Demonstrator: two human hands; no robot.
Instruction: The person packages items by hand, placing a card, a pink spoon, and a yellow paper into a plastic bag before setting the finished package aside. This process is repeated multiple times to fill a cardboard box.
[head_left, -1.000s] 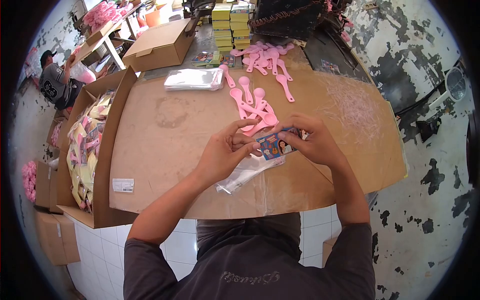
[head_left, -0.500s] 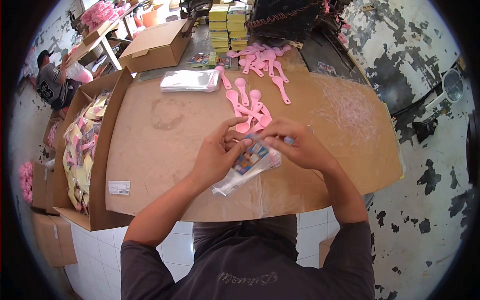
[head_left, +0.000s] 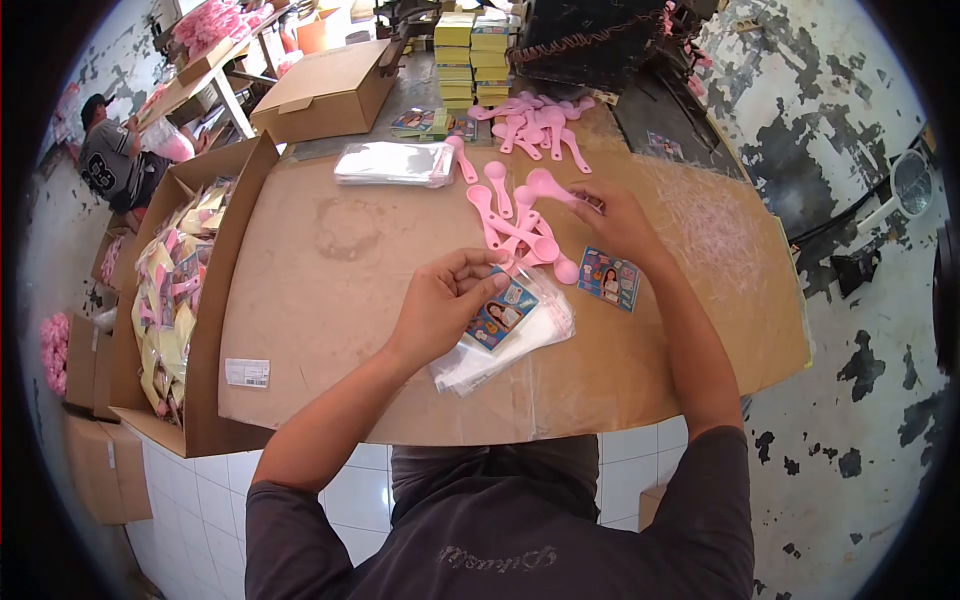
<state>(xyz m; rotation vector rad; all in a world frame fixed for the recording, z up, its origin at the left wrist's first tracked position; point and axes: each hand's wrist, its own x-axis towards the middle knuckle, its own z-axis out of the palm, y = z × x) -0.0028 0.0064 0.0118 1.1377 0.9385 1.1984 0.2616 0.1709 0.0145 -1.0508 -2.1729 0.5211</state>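
Note:
My left hand (head_left: 449, 300) is closed on a clear plastic bag with a blue picture card (head_left: 503, 316) in it, above several clear bags (head_left: 530, 345) lying on the cardboard. Between the fingers of my right hand (head_left: 612, 215) is the handle of a pink spoon (head_left: 545, 184), its bowl pointing left. Loose pink spoons (head_left: 497, 187) lie just beyond my left hand, some crossing one another. Another picture card (head_left: 608, 279) rests flat below my right hand.
Packed bags fill a long carton (head_left: 197, 400) at the left. Farther back are a stack of clear bags (head_left: 394, 164), more pink spoons (head_left: 555, 118), card stacks (head_left: 455, 60) and a closed box (head_left: 325, 90). Plastic strands (head_left: 700, 220) lie right. A person (head_left: 112, 155) sits far left.
My right hand has moved away from the bag, up and to the right, and taken hold of a pink spoon. The card lying on the right is now uncovered. My left hand still holds the bag.

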